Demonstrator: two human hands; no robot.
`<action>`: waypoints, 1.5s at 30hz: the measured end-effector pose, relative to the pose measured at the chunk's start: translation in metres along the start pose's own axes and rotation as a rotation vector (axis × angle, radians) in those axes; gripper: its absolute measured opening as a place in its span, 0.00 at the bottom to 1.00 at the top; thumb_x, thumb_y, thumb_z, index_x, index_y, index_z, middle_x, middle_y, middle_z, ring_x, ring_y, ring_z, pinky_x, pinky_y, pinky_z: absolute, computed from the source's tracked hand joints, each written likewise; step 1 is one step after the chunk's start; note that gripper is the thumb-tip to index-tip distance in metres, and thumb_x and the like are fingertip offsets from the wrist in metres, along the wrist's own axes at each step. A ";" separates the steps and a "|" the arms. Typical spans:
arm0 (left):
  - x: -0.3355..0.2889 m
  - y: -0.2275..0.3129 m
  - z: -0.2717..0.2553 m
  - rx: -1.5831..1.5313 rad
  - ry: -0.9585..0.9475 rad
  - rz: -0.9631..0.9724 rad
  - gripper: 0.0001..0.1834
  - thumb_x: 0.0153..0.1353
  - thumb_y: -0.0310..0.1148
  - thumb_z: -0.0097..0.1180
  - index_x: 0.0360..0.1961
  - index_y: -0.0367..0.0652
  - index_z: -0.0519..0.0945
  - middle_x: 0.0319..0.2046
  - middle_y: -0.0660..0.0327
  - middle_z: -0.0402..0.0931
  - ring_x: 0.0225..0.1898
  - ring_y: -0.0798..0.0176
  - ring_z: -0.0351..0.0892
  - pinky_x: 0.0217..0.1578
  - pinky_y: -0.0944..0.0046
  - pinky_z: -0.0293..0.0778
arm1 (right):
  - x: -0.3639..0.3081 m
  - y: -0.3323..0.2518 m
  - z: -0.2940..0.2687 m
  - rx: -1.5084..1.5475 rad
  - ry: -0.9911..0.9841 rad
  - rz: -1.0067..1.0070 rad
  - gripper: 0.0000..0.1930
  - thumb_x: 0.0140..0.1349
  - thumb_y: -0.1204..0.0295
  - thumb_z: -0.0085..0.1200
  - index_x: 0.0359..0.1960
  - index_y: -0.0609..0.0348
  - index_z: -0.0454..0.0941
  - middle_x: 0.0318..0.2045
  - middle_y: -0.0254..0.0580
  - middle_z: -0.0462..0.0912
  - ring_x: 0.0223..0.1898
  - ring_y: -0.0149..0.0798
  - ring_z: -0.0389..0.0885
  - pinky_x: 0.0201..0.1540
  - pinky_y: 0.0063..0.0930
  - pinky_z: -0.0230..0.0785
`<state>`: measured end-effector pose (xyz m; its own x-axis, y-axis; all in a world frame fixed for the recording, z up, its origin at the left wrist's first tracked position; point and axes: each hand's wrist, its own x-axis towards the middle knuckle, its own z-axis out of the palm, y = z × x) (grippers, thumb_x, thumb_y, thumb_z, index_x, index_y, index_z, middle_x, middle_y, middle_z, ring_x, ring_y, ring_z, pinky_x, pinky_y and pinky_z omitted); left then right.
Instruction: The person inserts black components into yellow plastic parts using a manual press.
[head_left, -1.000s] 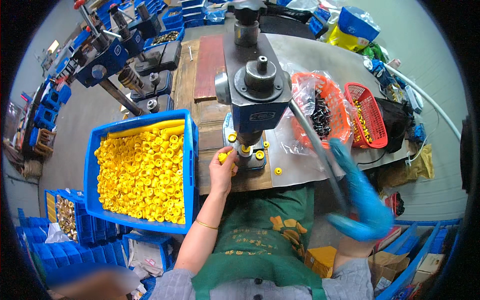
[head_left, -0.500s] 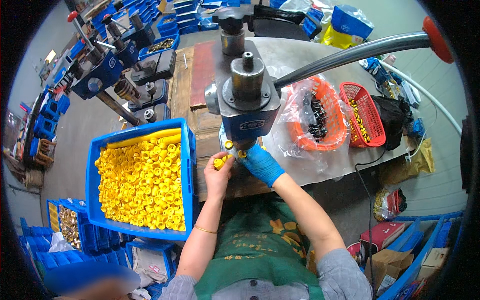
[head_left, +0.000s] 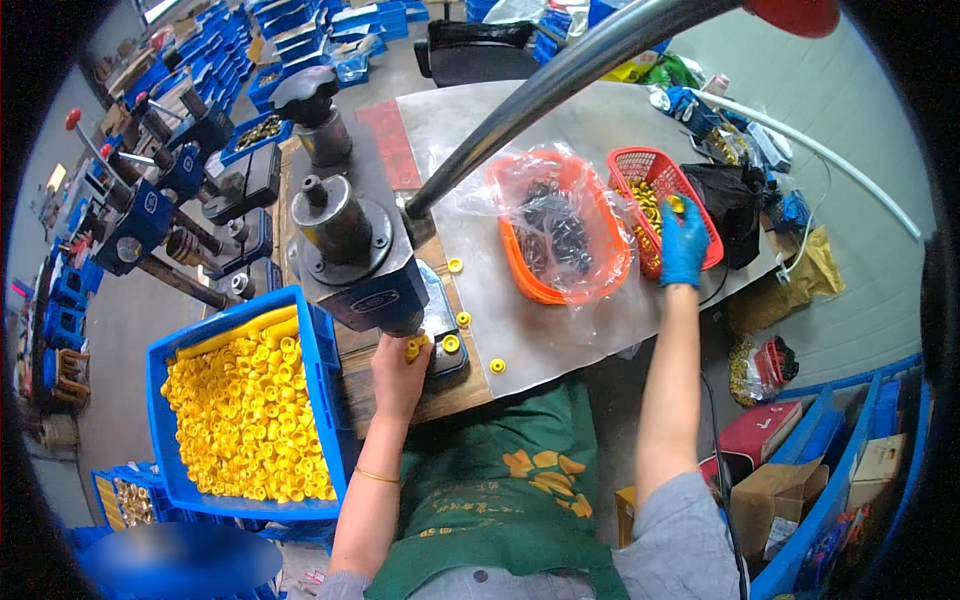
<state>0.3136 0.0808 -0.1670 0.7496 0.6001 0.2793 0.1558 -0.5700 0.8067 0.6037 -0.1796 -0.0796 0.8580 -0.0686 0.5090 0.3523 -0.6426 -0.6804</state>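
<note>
My bare left hand [head_left: 398, 380] is closed on yellow caps [head_left: 414, 348] beneath the head of a hand-lever press [head_left: 375, 300]. In a blue glove, my right hand [head_left: 684, 245] is over the red basket [head_left: 712, 225] at the right, a yellow cap [head_left: 677, 203] at its fingertips. Inside that basket lie small yellow-and-dark pieces [head_left: 645, 205]. One yellow cap [head_left: 450, 343] stands on the press base, and a few more, such as this loose cap [head_left: 497, 366], are scattered beside it. The glove hides part of the basket.
A blue bin [head_left: 335, 370] full of yellow caps stands left of the press. An orange basket [head_left: 515, 265], lined with clear plastic, holds black parts. The press's long lever [head_left: 560, 85] slants up to the right. More presses [head_left: 150, 220] stand at the far left.
My right hand has left the press and reached right to the red basket. My left hand stays by the press with caps. The whole view has shifted, and loose caps beside the press now show.
</note>
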 end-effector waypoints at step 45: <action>0.021 -0.028 -0.029 -0.630 0.199 -0.545 0.12 0.50 0.28 0.57 0.38 0.41 0.75 0.28 0.62 0.76 0.26 0.69 0.75 0.18 0.72 0.66 | -0.222 -0.120 0.107 0.313 -0.842 -0.359 0.08 0.53 0.67 0.51 0.29 0.55 0.78 0.26 0.48 0.77 0.27 0.48 0.75 0.30 0.34 0.68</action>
<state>0.3061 0.1254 -0.1688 0.5379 0.8206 -0.1933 0.0307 0.2101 0.9772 0.4108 -0.0054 -0.1679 0.6240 0.7396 0.2522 0.6248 -0.2783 -0.7295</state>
